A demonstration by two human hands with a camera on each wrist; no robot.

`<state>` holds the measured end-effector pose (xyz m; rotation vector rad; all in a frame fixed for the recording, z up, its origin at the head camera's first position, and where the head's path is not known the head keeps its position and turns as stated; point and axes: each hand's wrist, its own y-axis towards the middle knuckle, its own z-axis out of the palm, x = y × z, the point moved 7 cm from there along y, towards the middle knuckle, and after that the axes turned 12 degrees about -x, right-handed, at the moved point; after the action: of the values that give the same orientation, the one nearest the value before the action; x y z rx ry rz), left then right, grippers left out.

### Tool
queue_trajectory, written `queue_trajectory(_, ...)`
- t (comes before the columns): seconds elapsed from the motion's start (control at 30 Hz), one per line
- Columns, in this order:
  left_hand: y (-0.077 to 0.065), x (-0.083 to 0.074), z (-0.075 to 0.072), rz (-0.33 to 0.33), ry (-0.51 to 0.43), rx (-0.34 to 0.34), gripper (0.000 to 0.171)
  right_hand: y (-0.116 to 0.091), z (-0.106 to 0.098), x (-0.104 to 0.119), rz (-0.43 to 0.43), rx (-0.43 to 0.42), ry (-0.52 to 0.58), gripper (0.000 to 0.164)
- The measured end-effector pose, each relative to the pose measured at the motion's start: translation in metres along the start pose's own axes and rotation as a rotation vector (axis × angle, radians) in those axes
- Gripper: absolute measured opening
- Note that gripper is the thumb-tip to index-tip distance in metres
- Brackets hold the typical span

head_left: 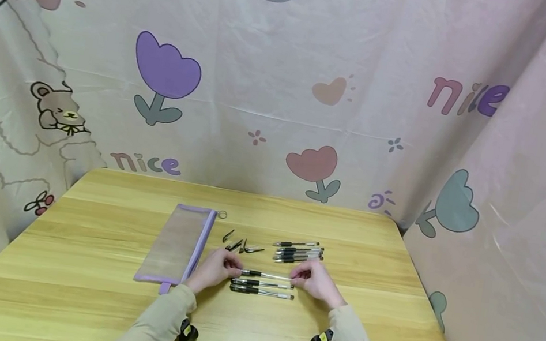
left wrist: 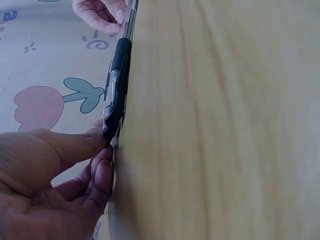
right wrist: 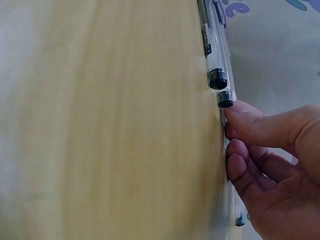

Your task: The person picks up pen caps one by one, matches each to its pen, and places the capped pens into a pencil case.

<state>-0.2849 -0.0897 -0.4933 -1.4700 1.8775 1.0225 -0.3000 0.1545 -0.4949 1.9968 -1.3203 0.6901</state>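
A clear gel pen with a black grip [head_left: 252,273] lies level between my two hands. My left hand [head_left: 217,270] pinches its left end, and the fingers hide the tip there. At the other end, my right hand [head_left: 316,281] pinches the barrel between thumb and fingers. Just nearer to me lie two capped pens, one [head_left: 261,283] close behind the other [head_left: 261,292], parallel to the held pen. Their black end plugs [right wrist: 218,79] show in the right wrist view. In the left wrist view, a black cap with its clip [left wrist: 116,107] stands in front of my left fingertips.
Several loose black pen caps [head_left: 235,244] lie beyond my left hand. Beyond the right hand is a group of uncapped pens [head_left: 299,253]. A mesh pouch with lilac edging [head_left: 173,247] lies flat at left on the wooden table [head_left: 101,239]. Printed curtains enclose the table's back and sides.
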Motion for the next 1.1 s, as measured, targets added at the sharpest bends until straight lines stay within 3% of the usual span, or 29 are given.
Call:
queue_trajectory(0.5, -0.0003, -0.0021, -0.0004, 0.04, 0.005, -0.002, 0.007, -0.0023, -0.0003, 0.0023, -0.014, -0.014, -0.015, 0.01)
queue_trajectory(1.1, -0.0026, -0.0013, -0.0011, 0.024, -0.006, 0.017, 0.008, -0.0019, 0.0007, 0.0018, -0.022, -0.011, -0.003, 0.011)
